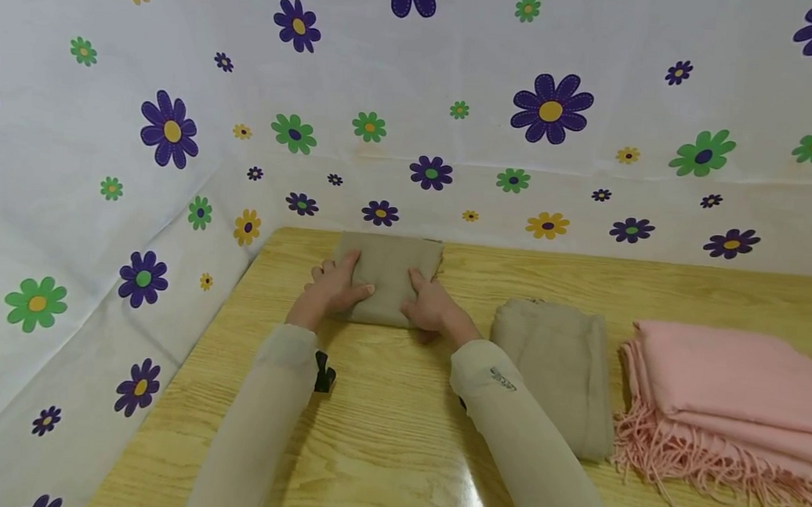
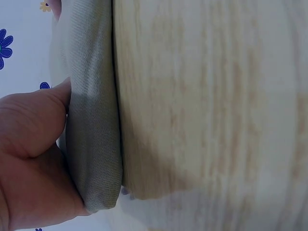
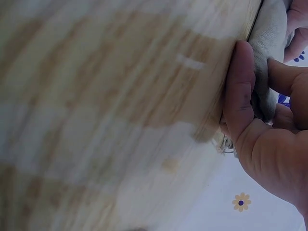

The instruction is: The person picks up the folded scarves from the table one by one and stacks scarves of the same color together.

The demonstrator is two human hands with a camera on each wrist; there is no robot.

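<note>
A folded beige scarf (image 1: 384, 283) lies at the back left of the wooden table, with loose threads at one end in the right wrist view. My left hand (image 1: 333, 286) holds its left side, the thumb (image 2: 41, 113) and index finger on top. On the opposite side, my right hand (image 1: 437, 307) grips the edge. In the right wrist view, the right thumb (image 3: 284, 77) is on the cloth, and another finger (image 3: 239, 86) is at its lower edge near the tabletop. The remaining fingers are partly hidden.
A second folded beige cloth (image 1: 553, 378) lies right of my right forearm. Beside it is a folded pink scarf (image 1: 736, 383) with fringe spread toward the front. A white flowered sheet (image 1: 418, 74) hangs behind and along the left edge of the wooden table (image 1: 380, 424).
</note>
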